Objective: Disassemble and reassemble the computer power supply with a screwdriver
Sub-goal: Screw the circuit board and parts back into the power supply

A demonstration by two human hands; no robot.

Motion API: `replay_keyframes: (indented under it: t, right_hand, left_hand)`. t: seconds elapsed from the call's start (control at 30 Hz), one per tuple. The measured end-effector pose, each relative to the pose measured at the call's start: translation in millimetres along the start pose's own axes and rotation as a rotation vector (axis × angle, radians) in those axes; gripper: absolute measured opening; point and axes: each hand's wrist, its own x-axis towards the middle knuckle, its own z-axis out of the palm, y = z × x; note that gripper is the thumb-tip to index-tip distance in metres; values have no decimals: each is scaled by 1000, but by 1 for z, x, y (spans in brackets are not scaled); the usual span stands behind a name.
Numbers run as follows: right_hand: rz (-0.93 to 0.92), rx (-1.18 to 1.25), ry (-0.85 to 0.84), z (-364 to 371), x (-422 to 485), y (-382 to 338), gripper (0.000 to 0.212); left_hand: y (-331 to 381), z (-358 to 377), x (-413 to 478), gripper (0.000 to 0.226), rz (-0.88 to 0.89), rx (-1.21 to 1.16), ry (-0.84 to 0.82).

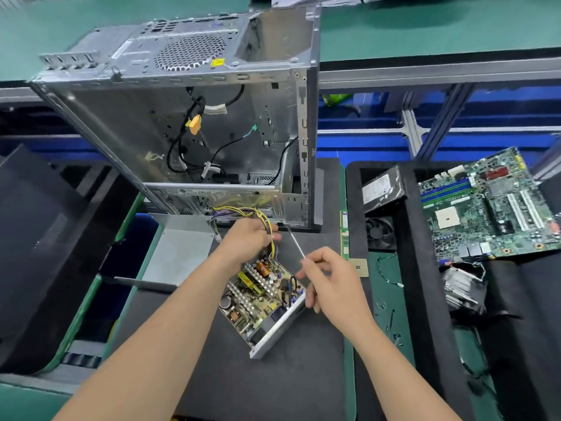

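Note:
The power supply (263, 302) lies open and tilted on the black mat, its circuit board with capacitors and coils exposed, a metal side wall along its right edge. My left hand (247, 240) grips its bundle of yellow and purple wires (243, 212) above the board's far end. My right hand (329, 279) holds a thin screwdriver (296, 244), its shaft pointing up and left away from the board. The supply's grey metal cover (179, 253) lies on the mat to the left.
An empty computer case (188, 117) stands behind the power supply. To the right, a black foam tray holds a hard drive (382, 188), a fan (379, 233), a motherboard (491, 208) and a heatsink (464, 287). A CPU chip (358, 267) lies near my right hand.

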Motion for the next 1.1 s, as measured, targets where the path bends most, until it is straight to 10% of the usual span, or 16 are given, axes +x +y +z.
replay_keyframes:
  t: [0.37, 0.83, 1.1]
  right_hand:
    - [49, 74, 24, 1, -1, 1, 15]
    - [65, -1, -18, 1, -5, -2, 18]
    - [51, -76, -34, 4, -4, -5, 18]
  left_hand:
    - [-26, -3, -8, 32, 307, 35, 7]
    - [-43, -4, -29, 18, 148, -191, 54]
    - [-28, -40, -8, 39, -207, -967, -52]
